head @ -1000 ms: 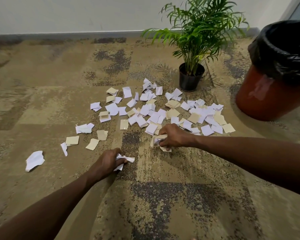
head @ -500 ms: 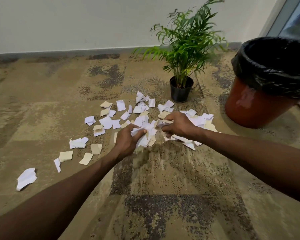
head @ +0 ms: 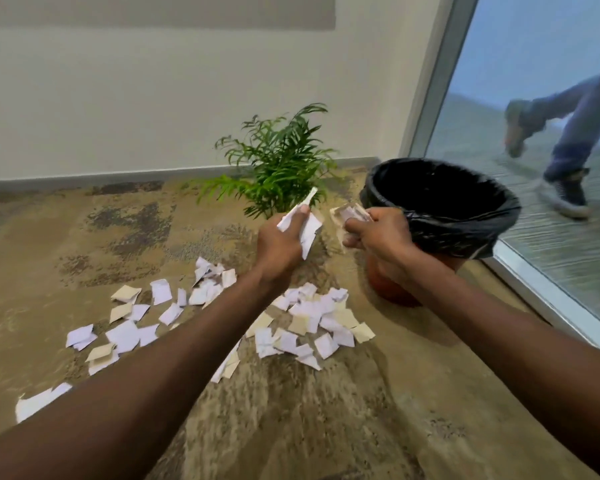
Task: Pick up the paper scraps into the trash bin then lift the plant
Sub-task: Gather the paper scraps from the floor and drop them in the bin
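Observation:
Many white and tan paper scraps (head: 312,323) lie scattered on the carpet in front of me. My left hand (head: 279,245) is raised above them, closed on a bunch of white scraps (head: 305,225). My right hand (head: 378,233) is closed on a wad of tan and white scraps (head: 347,216), held just left of the trash bin's rim. The trash bin (head: 440,206) is a red-brown tub lined with a black bag, standing at the right. A green potted plant (head: 278,164) stands behind my hands; its pot is hidden by them.
A white wall with a grey baseboard (head: 84,178) runs behind the plant. A glass wall with a metal frame (head: 541,282) runs along the right, close to the bin. Beyond the glass, a person's legs (head: 568,133) are walking.
Both hands have lifted off the carpet with scraps in them and moved up and right toward the bin. The view has tilted up, bringing the bin and glass wall into sight.

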